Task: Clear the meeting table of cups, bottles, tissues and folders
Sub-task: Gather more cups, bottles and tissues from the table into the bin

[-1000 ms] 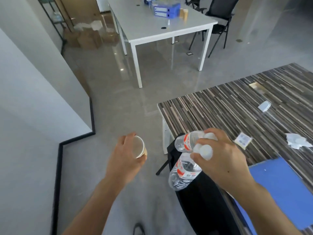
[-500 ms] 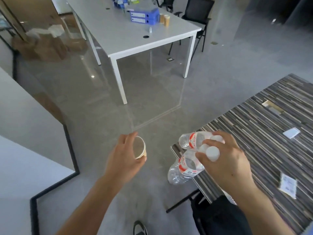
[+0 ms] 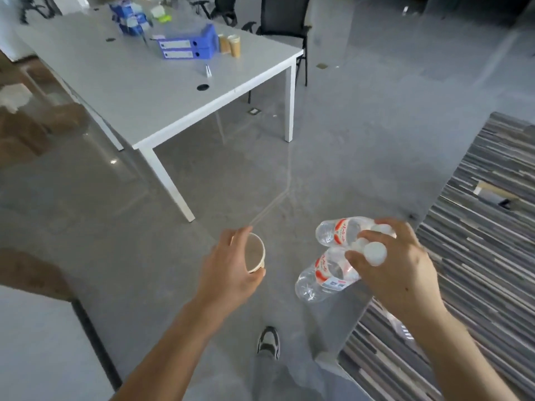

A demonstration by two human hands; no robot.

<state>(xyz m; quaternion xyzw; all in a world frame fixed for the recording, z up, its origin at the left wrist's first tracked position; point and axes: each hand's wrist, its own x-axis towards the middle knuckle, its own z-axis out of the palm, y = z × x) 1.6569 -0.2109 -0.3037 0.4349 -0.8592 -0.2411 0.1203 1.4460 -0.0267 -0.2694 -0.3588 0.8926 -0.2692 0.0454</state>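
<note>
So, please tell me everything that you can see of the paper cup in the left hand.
The paper cup is white at the rim and pale brown inside; nothing shows in it. It lies tipped on its side, mouth toward the bottles but apart from them. The left hand grips it, fingers over the top, thumb beneath, in the air above the grey floor.

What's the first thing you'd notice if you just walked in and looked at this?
Two hands in the middle, low down: the right hand grips clear bottles by their necks, and the left hand holds a paper cup beside them. Behind, a white table carries blue folders.
</note>
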